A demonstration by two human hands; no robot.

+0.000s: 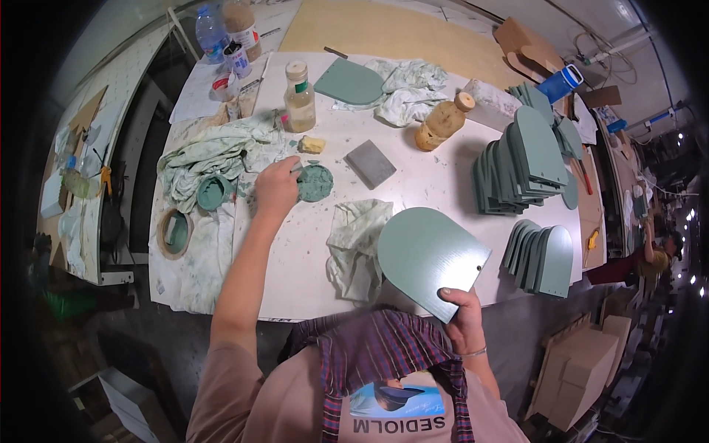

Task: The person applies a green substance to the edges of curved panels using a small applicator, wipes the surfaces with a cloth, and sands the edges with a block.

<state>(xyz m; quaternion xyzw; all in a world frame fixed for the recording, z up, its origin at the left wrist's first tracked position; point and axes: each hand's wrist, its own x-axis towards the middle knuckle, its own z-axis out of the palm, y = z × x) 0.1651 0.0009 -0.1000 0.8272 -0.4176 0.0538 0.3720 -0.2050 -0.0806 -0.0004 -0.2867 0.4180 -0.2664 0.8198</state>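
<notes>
My right hand (464,319) grips a grey-green wooden panel (427,255) by its straight end, thumb on the upper face. The panel has one rounded end, a small dark hole near one edge, and is held tilted over the table's front. At the left, my left hand (278,189) is at the rim of a round lid or shallow dish of green paste (316,183). Its fingers are drawn together, and whatever they hold is hidden. A yellow sponge piece (312,144) lies just beyond the dish, and a grey sanding block (371,164) to its right.
Stacked green panels (517,166) stand at the right, with a smaller row (543,255) nearer. Two bottles (300,103) (442,125) hold liquid. Stained cloths (221,151) (358,240) lie about. A green cup (213,192) and a tape roll (175,233) sit left; another panel (348,81) lies behind.
</notes>
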